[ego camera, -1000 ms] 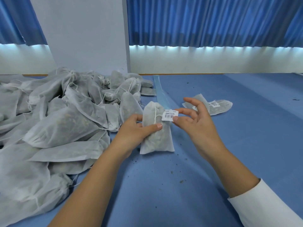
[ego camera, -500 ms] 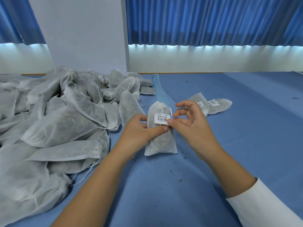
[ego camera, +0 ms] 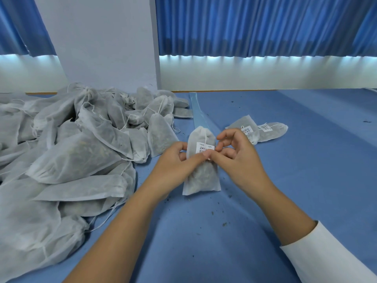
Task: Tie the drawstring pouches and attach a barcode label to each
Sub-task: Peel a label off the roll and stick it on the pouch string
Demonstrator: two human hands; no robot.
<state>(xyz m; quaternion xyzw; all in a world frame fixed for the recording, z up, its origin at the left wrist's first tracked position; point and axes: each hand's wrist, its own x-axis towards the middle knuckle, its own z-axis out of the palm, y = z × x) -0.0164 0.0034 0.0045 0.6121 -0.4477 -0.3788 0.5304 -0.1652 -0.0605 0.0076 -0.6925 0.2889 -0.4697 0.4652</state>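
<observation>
A white drawstring pouch (ego camera: 202, 178) filled with dried material lies on the blue table in front of me, its tied neck pointing away. A white barcode label (ego camera: 204, 147) sits on its upper half. My left hand (ego camera: 177, 162) grips the pouch's left side, thumb pressing the label's lower edge. My right hand (ego camera: 238, 158) pinches the label's lower right corner with thumb and forefinger, other fingers curled above. Two labelled pouches (ego camera: 263, 130) lie behind my right hand.
A large heap of white pouches (ego camera: 67, 152) with loose strings covers the table's left side. A strip of translucent blue label backing (ego camera: 196, 111) runs away behind the held pouch. Dark crumbs dot the blue table (ego camera: 306, 180). Blue curtains and a wall stand behind.
The label went from hanging off the pouch's right side in my right fingers to lying on the pouch. Both thumbs have closed in over its lower edge.
</observation>
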